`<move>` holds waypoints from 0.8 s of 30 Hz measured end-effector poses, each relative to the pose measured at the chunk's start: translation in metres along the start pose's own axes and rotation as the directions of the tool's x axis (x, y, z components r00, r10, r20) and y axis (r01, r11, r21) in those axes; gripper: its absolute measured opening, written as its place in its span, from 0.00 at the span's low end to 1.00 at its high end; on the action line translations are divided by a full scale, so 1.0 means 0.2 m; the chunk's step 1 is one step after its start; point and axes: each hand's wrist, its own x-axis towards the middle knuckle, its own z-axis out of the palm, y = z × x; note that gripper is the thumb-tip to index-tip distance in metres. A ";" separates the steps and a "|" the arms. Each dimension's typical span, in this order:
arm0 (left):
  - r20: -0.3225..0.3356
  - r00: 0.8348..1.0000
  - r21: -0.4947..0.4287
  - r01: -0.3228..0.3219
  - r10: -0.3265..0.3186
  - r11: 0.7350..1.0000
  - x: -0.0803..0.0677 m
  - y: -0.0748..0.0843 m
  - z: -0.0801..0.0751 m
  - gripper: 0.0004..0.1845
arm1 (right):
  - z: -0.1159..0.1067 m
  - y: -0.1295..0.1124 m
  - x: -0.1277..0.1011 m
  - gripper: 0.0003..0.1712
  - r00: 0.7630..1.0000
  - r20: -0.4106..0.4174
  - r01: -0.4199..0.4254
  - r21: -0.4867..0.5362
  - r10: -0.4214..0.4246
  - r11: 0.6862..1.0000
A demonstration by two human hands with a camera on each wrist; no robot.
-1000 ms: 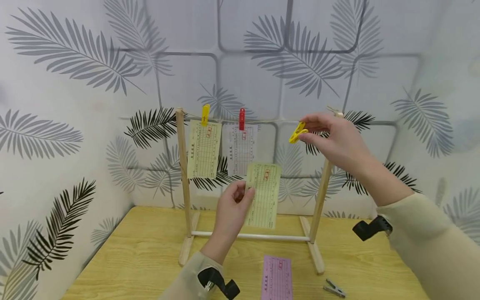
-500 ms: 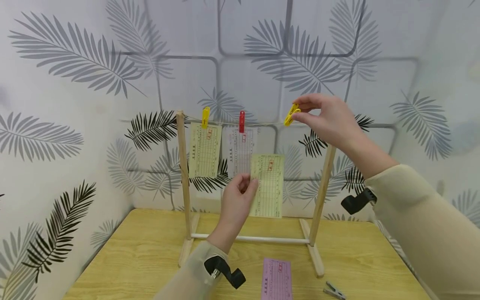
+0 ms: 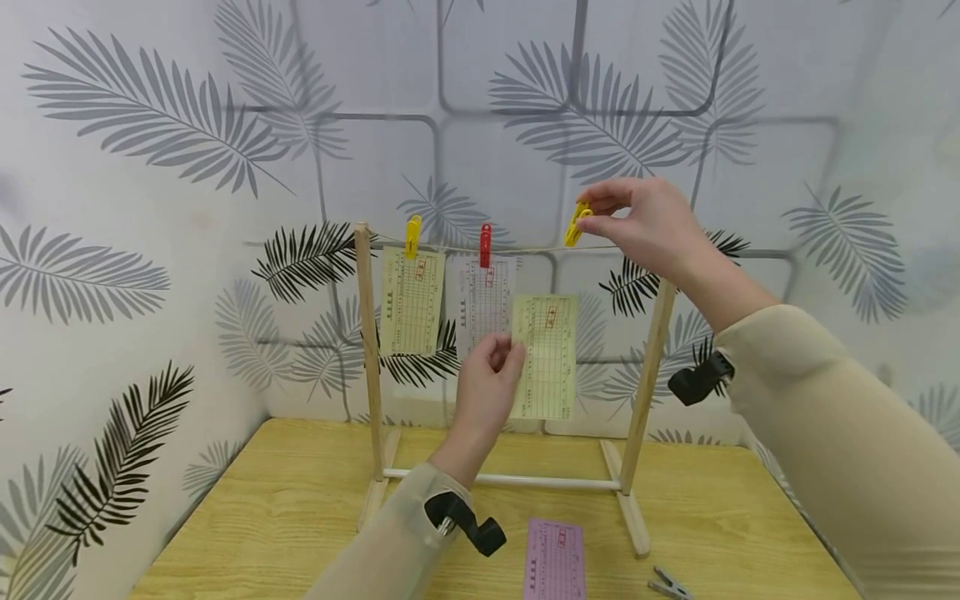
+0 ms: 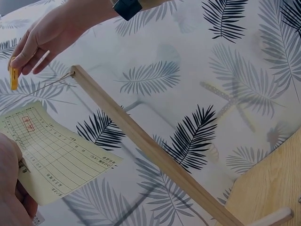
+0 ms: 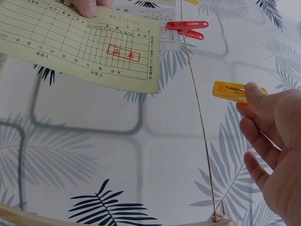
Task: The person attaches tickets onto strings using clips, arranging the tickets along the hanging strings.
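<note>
My left hand [image 3: 491, 379] pinches the left edge of a pale yellow slip [image 3: 547, 356] and holds it up in front of the wooden rack [image 3: 643, 392], below the string [image 3: 532, 248]. The slip [image 4: 56, 153] also shows in the left wrist view and, as the same slip [image 5: 80, 44], in the right wrist view. My right hand [image 3: 645, 221] pinches a yellow clothespin [image 3: 576, 223] right at the string, near the right post. That clothespin [image 5: 230, 90] sits just right of the string [image 5: 200, 122].
A yellow clothespin [image 3: 412, 236] holds a yellow slip [image 3: 410, 302] and a red clothespin [image 3: 485, 244] holds a white slip [image 3: 480, 304] on the string. A pink slip [image 3: 553, 560] and a grey clothespin [image 3: 669, 583] lie on the wooden table [image 3: 285, 508].
My right hand has lifted the yellow clothespin up and left, from below the string to the string itself. My left hand has raised the yellow slip higher and slightly right.
</note>
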 end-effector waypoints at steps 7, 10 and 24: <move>0.001 1.000 -0.025 -0.011 0.011 1.000 0.03 0.00 0.02 0.08 | 0.01 0.01 0.03 0.21 1.000 0.015 -0.025 -0.003 0.025 1.000; 0.001 1.000 -0.017 0.007 -0.007 1.000 0.04 0.01 0.03 0.08 | 0.02 0.01 0.05 0.21 0.999 0.016 -0.034 -0.009 0.034 0.999; -0.029 0.999 0.049 0.019 -0.018 0.999 0.10 0.03 0.04 0.09 | 0.07 0.01 0.09 0.18 0.998 0.031 -0.050 -0.017 0.050 0.999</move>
